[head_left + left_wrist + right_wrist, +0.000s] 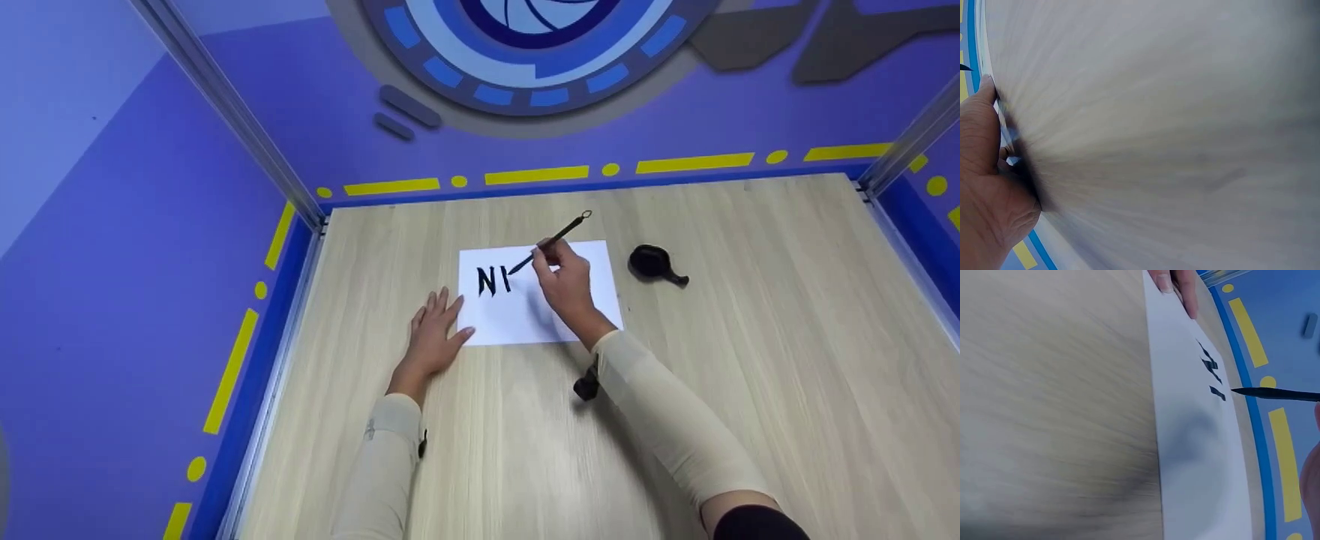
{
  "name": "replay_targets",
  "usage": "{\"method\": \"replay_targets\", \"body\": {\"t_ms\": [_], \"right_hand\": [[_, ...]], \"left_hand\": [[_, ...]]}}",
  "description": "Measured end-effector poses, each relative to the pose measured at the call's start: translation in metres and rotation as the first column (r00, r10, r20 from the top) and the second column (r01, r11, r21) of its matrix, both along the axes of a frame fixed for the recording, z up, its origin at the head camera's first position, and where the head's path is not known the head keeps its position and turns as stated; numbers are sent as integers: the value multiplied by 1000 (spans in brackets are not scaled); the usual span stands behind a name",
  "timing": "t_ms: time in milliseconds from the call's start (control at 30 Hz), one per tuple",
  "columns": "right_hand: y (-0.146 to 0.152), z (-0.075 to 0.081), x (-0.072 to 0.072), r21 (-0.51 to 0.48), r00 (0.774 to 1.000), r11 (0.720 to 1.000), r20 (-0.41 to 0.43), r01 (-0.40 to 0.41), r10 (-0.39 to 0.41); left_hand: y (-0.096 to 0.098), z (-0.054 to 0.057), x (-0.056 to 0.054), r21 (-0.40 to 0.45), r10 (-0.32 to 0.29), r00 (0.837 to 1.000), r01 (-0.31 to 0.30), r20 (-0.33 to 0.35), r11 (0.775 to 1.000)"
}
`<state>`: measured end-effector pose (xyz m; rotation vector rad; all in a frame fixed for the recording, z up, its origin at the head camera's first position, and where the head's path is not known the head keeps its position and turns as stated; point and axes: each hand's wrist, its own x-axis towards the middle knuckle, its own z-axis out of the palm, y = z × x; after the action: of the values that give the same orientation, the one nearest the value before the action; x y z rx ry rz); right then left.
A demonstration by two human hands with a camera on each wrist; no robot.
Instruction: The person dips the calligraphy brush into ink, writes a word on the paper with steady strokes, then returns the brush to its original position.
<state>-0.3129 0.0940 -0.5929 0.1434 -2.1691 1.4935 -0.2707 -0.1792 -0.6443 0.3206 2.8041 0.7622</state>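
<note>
A white sheet of paper lies on the wooden table, with black brush strokes that read like "N" and an upright stroke. My right hand pinches a dark calligraphy brush that slants up to a loop at its top end. In the right wrist view the tip of the brush appears just off the paper, beside the strokes. With fingers spread, my left hand rests at the paper's left edge, its thumb on the lower corner. The left wrist view shows only part of this hand.
Right of the paper sits a small black dish with a handle; its contents are too dark to tell. The pale wooden table is bounded by blue-purple panels with yellow marks at the back and sides.
</note>
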Motion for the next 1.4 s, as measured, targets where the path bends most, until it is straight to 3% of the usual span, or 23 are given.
{"method": "replay_targets", "body": {"t_ms": [267, 633, 967, 1400], "right_hand": [[6, -2, 2, 14, 999, 1000, 30, 16, -16], [3, -11, 7, -9, 994, 999, 104, -41, 41], [0, -17, 6, -15, 997, 1000, 74, -25, 26], [-3, -15, 7, 12, 991, 999, 125, -40, 39]], "left_hand": [[0, 0, 1, 0, -7, 1000, 7, -2, 1000], [0, 1, 0, -8, -4, 1000, 4, 7, 1000], [0, 0, 0, -11, 1, 1000, -1, 10, 1000], [0, 2, 0, -7, 0, 1000, 1, 15, 1000]]}}
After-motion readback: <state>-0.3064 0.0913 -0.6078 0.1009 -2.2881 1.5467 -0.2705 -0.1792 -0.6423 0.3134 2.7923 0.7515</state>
